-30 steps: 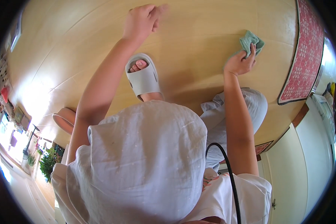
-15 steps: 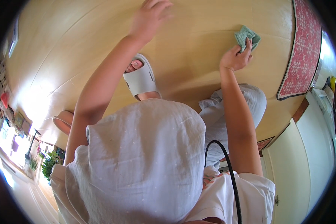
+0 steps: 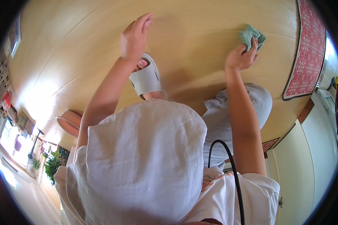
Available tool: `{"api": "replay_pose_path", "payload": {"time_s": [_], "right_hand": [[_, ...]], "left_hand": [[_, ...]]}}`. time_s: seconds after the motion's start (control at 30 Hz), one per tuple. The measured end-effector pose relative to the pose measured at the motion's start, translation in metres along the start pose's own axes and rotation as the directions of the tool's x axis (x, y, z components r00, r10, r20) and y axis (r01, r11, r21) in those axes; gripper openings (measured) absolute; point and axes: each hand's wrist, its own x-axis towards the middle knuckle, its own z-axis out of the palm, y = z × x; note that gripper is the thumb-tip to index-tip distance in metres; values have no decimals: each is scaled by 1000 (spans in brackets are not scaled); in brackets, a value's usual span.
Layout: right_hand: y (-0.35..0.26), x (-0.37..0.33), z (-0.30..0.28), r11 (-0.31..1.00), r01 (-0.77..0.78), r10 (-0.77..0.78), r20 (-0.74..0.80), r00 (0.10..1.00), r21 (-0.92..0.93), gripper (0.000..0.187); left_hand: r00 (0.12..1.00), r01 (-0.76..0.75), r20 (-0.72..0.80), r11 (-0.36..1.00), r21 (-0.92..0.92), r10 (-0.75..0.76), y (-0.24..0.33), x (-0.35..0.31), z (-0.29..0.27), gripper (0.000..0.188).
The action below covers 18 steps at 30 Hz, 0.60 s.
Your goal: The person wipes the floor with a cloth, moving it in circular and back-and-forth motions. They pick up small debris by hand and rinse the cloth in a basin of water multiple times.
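My right hand (image 3: 242, 58) presses a folded green cloth (image 3: 252, 36) onto the tan floor (image 3: 199, 56), its fingers lying over the cloth. To the left, my left hand (image 3: 134, 40) is held over the floor with nothing in it. Its fingers are loosely bent and partly turned away. Below that hand is my foot in a white slipper (image 3: 145, 80). My bent knee in pale trousers (image 3: 146, 150) fills the lower middle, while the other knee (image 3: 257, 101) rests near my right forearm.
A red patterned mat (image 3: 307, 56) with a dark edge lies right of the cloth. White cabinet doors (image 3: 294, 161) stand at the lower right. A black cable (image 3: 234, 168) loops beside my right arm. Far left are a pinkish rounded thing (image 3: 69, 122) and a green plant (image 3: 53, 167).
My left hand has drawn back toward me and slightly left, its fingers now closer together. My right hand stays on the cloth, with little visible shift against the floor.
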Motion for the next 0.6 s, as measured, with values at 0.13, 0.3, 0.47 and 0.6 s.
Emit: {"api": "replay_pose_path", "payload": {"time_s": [0.13, 0.3, 0.47, 0.6], "right_hand": [[0, 0, 2, 999, 38, -38, 0, 999, 14, 44], [1, -1, 2, 1000, 10, -10, 9, 1000, 5, 43], [3, 0, 1, 999, 31, -31, 1, 1000, -8, 44], [-11, -1, -2, 1000, -8, 8, 11, 1000, -24, 44]], "left_hand": [[964, -259, 7, 937, 233, 265, -8, 1, 4, 40], [938, -314, 260, 881, 353, 230, 2, -15, 19, 63], [603, -680, 751, 665, 309, 267, -14, 7, -13, 79], [772, -589, 549, 685, 429, 320, -24, 30, -11, 80]]}}
